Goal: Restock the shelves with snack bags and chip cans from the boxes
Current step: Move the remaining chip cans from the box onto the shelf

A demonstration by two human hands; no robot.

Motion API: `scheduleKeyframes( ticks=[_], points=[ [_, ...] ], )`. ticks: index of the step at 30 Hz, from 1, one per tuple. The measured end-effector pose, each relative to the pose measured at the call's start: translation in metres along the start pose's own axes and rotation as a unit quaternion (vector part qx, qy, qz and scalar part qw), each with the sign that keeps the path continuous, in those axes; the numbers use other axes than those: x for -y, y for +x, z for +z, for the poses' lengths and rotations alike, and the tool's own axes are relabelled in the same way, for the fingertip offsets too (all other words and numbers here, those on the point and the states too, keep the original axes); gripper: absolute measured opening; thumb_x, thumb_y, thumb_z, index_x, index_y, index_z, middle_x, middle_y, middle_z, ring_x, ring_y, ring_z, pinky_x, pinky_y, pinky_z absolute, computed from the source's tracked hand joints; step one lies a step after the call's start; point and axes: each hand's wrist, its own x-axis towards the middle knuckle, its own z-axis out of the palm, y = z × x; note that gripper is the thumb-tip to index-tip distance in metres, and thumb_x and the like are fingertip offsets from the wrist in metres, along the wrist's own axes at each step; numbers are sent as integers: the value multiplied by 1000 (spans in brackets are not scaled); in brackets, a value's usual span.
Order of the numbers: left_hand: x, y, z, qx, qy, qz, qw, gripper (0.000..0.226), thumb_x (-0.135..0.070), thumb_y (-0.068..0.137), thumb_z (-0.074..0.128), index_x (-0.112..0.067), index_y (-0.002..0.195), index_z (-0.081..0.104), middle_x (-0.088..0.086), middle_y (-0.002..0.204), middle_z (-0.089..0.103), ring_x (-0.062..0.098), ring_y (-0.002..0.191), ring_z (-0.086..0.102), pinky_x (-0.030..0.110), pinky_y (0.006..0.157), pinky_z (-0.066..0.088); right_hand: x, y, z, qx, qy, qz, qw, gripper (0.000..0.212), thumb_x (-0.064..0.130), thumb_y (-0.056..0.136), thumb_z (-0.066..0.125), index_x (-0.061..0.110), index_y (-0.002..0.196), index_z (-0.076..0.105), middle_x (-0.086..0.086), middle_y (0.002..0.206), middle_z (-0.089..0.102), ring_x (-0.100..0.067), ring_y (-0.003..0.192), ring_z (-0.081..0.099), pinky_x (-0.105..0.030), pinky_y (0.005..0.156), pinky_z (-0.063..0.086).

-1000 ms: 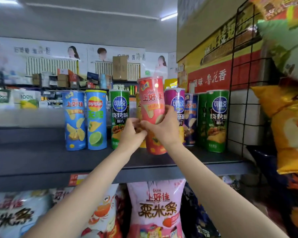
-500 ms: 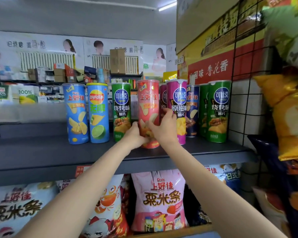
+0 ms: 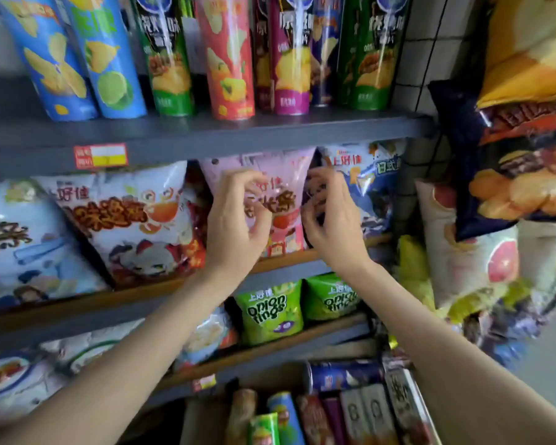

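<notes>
Store shelving filling the view, grey metal, stacked in tiers. On the top shelf (image 3: 206,133), a row of upright chip cans standing near its front edge. Red can (image 3: 227,59) in the middle of that row, tall and cylindrical, salmon-red with yellow chip pictures, base flat on the shelf, free of either hand. Just left of the red can, a green can (image 3: 169,59), then two blue cans (image 3: 77,59) further left; just right of it, a magenta can (image 3: 291,56), a dark purple one and more green ones, packed close with little gap between neighbours. Bare grey shelf lip in front of the red can, narrow. Red price tag (image 3: 101,155) stuck on the shelf's front face, below and left of the red can.

Below the red can, one tier down, a pink snack bag (image 3: 280,175) leaning upright, with a white crab-print bag (image 3: 132,220) to its left and a blue-white bag (image 3: 369,175) to its right. Left hand (image 3: 235,226) and right hand (image 3: 333,220) raised in front of the pink bag, fingers loosely curled, holding nothing, a clear gap between the two hands. Cannot tell whether fingertips touch the bag; motion blur.

Further below the red can, green onion-ring bags (image 3: 270,313) on a lower tier. At the bottom, an open box (image 3: 411,409) of cans lying on their sides, with open room above it between the forearms. Well right of the red can, a wire rack (image 3: 408,59) against white tile, hung with orange and dark chip bags crowding that edge.
</notes>
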Motion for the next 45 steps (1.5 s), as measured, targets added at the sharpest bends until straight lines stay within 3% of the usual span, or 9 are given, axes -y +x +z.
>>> scheduleKeyframes(
  ticks=[3,8,17,22,26,33,39,42,45],
  points=[
    [1,-101,31,133,-23,-88,987,31,-7,75,42,-15,105,47,4,94,52,7,83,47,17,78,40,-42,-90,1,178,-46,128,975,43,1,79,51,0,121,46,-16,111,51,-34,91,56,-40,75,45],
    [14,-212,66,348,5,-226,910,37,-3,74,48,-7,110,51,7,99,50,14,86,51,41,74,48,-114,-214,-33,397,-211,345,824,48,8,86,55,0,131,41,-18,130,40,-38,122,37,-37,96,31],
    [8,-282,103,507,43,-291,810,35,-1,83,51,-5,118,47,11,114,49,26,98,54,28,78,36,-151,-309,-37,483,-315,324,750,49,15,89,51,6,135,38,-15,142,31,-34,129,32,-41,102,29],
    [11,-302,117,537,41,-310,784,31,-1,83,51,-4,113,47,10,110,48,27,92,56,30,80,38,-182,-339,-58,330,-284,669,603,90,35,79,71,9,145,15,-20,146,22,-39,133,27,-47,108,27],
    [10,-316,121,560,50,-336,756,31,-3,85,51,-6,115,45,8,113,46,26,84,58,44,78,45,-196,-362,-60,323,-193,756,535,95,41,74,76,4,141,19,-21,139,35,-37,130,35,-45,107,33],
    [4,-352,123,572,26,-429,699,36,-9,86,55,-6,120,44,8,116,50,20,84,57,34,80,47,-184,-382,-51,282,-159,751,575,67,46,62,82,6,110,57,-12,110,62,-23,95,58,-35,79,49],
    [1,-352,139,456,-171,-725,488,57,-55,67,73,-25,113,57,-4,123,61,11,107,58,32,97,46,-145,-347,-18,399,99,627,661,51,28,72,80,11,114,57,6,96,62,-8,84,59,-19,76,49],
    [9,-347,134,405,-163,-751,495,43,-34,75,75,-19,112,60,-3,106,68,6,85,64,17,72,50,-150,-338,-23,373,201,655,625,47,30,84,68,10,124,56,4,106,64,-10,92,62,-18,77,51],
    [24,-349,117,439,-103,-728,517,45,-42,65,79,-24,104,65,-3,107,69,12,97,63,27,93,47,-181,-352,-44,354,16,663,659,56,36,89,61,5,133,47,-10,128,56,-30,116,53,-35,90,44]
  ],
)
